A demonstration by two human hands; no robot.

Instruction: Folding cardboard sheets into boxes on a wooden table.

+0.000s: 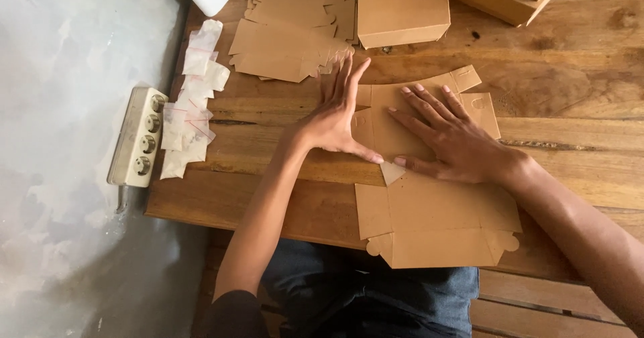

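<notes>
Cardboard sheet (436, 224): flat on the wooden table (570, 76), near edge overhanging.
Right hand (448, 137): fingers spread, palm pressing the sheet — gripping nothing.
Left hand (333, 118): open, edge-on against a fold.
Beyond: stack of flat sheets (288, 29) — a folded box (402, 9).

Flat blanks: stack of unfolded brown cardboard blanks (288, 33), table's far edge.
Folded boxes: brown cardboard boxes (402, 9), far edge, right of the stack.
Bags: small clear zip bags (191, 103), left edge.
Power strip: cream socket strip (137, 137), beside the table's left edge.
</notes>
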